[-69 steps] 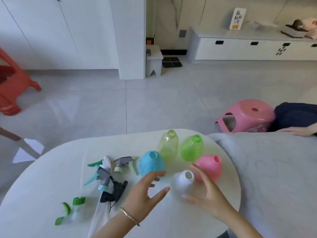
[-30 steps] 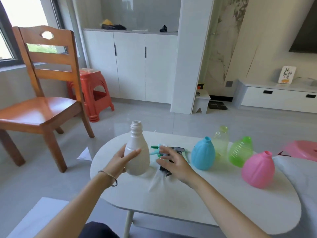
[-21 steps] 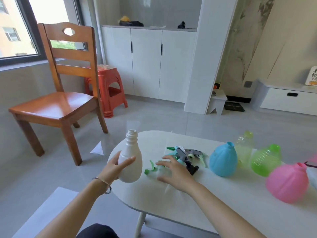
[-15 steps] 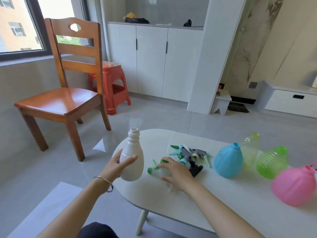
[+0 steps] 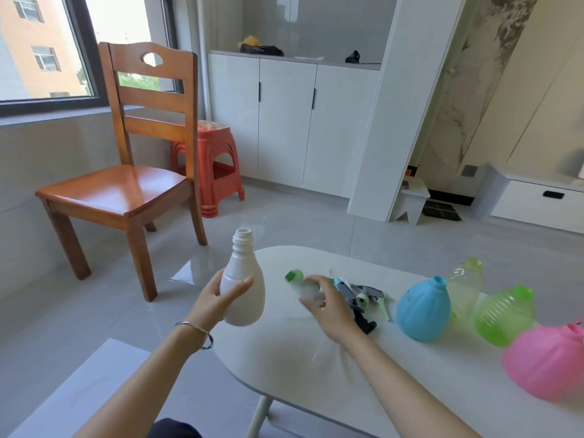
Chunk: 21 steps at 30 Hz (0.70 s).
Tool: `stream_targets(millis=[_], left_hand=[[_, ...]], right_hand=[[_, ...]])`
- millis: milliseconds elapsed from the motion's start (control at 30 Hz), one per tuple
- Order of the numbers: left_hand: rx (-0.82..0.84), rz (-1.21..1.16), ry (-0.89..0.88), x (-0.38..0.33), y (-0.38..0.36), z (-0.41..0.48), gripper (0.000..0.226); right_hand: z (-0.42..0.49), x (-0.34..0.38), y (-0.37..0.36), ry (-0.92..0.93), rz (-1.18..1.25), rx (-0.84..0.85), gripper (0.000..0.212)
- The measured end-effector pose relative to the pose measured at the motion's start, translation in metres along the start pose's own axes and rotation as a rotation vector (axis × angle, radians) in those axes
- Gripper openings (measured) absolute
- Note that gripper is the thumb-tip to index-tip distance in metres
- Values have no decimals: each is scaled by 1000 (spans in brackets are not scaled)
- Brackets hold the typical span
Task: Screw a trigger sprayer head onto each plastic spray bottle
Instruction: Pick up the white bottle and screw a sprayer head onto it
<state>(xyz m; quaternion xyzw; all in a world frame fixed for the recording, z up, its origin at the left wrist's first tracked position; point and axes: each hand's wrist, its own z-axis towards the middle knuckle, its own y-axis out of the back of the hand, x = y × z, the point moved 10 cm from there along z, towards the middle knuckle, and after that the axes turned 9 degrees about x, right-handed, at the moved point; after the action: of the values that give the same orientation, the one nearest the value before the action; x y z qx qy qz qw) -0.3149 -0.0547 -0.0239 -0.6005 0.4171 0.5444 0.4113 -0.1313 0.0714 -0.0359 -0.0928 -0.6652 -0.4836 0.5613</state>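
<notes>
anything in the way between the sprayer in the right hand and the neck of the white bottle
Nothing visible. The right hand holds the sprayer head just right of the white bottle, whose open neck has no cap; only air lies between them. The other sprayer heads lie on the hand's far side.

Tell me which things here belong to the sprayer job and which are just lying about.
Job: white bottle in left hand; sprayer head in right hand; pile of sprayer heads; blue bottle, yellow bottle, green bottle, pink bottle.
Lying about: wooden chair, red stool, white step stool.
</notes>
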Motion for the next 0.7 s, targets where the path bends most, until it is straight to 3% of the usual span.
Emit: stream_targets(millis=[133, 267, 433, 700], left_hand=[[-15, 40, -27, -13, -18, 9, 69], [-3, 74, -39, -17, -55, 20, 64], [77, 161, -56, -14, -114, 31, 65], [181, 325, -93, -23, -180, 45, 65]], right_hand=[[-14, 10, 69, -34, 618, -235, 22], [-39, 16, 140, 26, 938, -336, 17], [-84, 15, 210, 47, 807, -465, 32], [-133, 14, 276, 7, 633, -523, 25]])
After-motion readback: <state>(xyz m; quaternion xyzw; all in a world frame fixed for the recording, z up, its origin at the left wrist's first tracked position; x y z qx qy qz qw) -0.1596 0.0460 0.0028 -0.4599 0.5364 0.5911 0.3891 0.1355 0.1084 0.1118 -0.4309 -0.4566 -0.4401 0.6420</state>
